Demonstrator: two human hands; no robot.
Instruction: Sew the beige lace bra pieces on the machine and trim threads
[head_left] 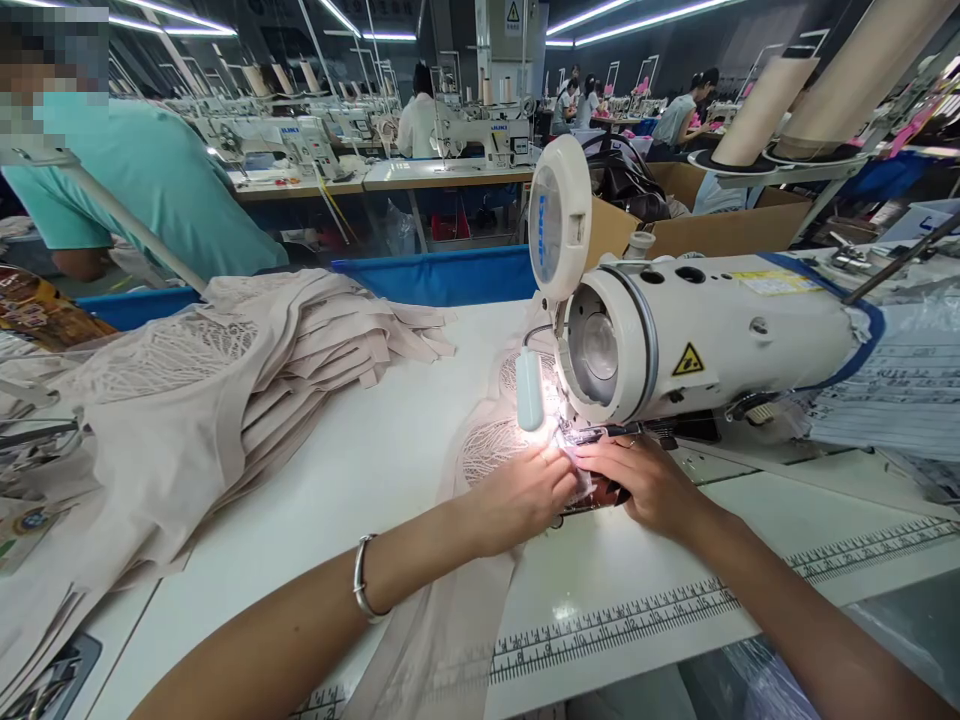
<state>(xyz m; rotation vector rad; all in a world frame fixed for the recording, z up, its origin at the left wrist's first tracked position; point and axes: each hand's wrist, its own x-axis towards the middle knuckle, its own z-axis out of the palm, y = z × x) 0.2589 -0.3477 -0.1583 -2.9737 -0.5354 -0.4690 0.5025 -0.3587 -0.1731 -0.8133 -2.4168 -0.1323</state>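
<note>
left hand, right hand together on lace fabric, grip unclear | seemingly part-worked | pile left of hands: done or waiting, unclear

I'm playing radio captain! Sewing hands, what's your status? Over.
Left hand, right hand: both on pale cloth. Cloth: lit, at sewing machine. Nearby: lamp, close to left hand.

Pale pink fabric, lace-patterned, across white tabletop

"Where's it brightest?"
"Under the little sewing lamp. The lace cloth there glows."
"And up top?"
"Long ceiling lights shine. The top-left corner is blocky."
</note>
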